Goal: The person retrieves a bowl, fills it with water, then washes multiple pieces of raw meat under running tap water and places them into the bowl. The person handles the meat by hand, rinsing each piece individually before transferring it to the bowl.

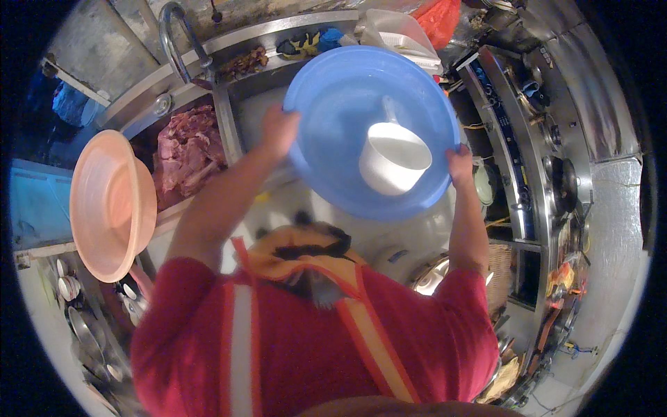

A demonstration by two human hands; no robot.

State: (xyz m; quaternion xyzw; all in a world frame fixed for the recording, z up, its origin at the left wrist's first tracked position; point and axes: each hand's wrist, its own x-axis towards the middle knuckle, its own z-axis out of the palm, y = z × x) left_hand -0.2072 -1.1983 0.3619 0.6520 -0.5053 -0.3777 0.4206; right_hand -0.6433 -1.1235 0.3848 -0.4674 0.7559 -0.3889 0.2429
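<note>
A large round blue plastic basin (333, 130) is held up in front of me between both hands. My left hand (280, 130) grips its left rim, and my right hand (459, 164) grips the rim on the right. Inside the basin lies a white plastic dipper (394, 161), its handle towards the far side. To the left, a pile of raw meat (187, 146) fills one sink compartment. The adjoining sink compartment (255, 112) is partly covered by the basin and my left arm.
A curved metal faucet (180, 44) rises behind the sink. An orange plastic basin (112, 206) stands tilted at the left. Gloves (307, 44) and a translucent plastic container (398, 31) sit along the back ledge. At right is a metal stove counter (513, 140) with a dark wok (563, 185).
</note>
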